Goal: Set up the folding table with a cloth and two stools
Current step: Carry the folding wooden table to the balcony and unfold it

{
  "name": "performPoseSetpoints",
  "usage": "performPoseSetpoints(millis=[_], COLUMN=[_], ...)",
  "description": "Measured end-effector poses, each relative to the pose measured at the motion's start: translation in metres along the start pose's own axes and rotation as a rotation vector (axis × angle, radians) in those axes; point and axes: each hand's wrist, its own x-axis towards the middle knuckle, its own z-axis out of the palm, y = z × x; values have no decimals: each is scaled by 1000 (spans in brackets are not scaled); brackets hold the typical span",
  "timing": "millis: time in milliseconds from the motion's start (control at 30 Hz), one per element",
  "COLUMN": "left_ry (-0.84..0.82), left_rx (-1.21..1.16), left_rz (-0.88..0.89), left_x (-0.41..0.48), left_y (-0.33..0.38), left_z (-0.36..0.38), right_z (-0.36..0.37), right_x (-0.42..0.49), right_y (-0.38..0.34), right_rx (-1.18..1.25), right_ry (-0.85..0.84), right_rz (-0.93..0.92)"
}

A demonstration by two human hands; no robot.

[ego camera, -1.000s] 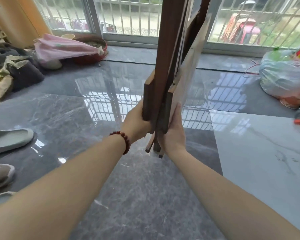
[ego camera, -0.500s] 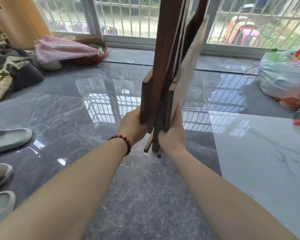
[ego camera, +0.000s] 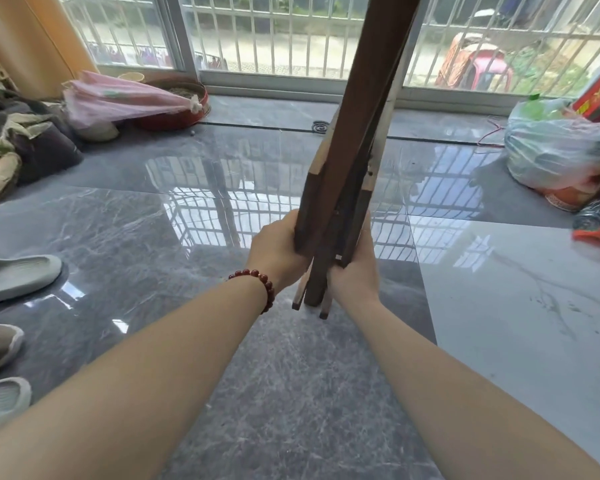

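Folding table (ego camera: 357, 140) folded shut, upright at frame centre, top running off the upper edge. Left hand (ego camera: 276, 254) grips its left slat and right hand (ego camera: 355, 268) the right panel, fingers curled behind. Suggest spreading both sides evenly, fingers clear of hinges, legs onto bare floor (ego camera: 291, 393).

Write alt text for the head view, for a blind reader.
A left hand and a right hand grip the lower end of a folded dark brown wooden table, held nearly upright over a glossy grey tiled floor. A barred window stands behind; pale slip-on shoes lie at left, a full translucent plastic bag at right.
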Motion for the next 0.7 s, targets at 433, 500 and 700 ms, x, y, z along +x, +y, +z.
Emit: performPoseSetpoints(millis=[433,500,700], left_ry=[96,103,160], left_rx=[-210,-215,-96], left_rz=[-184,-219,-244], left_x=[-33,-37,-38], left_y=[-17,-24,-36], left_z=[20,23,2], right_z=[-11,-5,0], right_x=[-4,-5,-5], right_y=[12,17,30], right_rx=[-149,-157,-66], right_ry=[-149,-136,-83], right_rz=[-141,-129,-101])
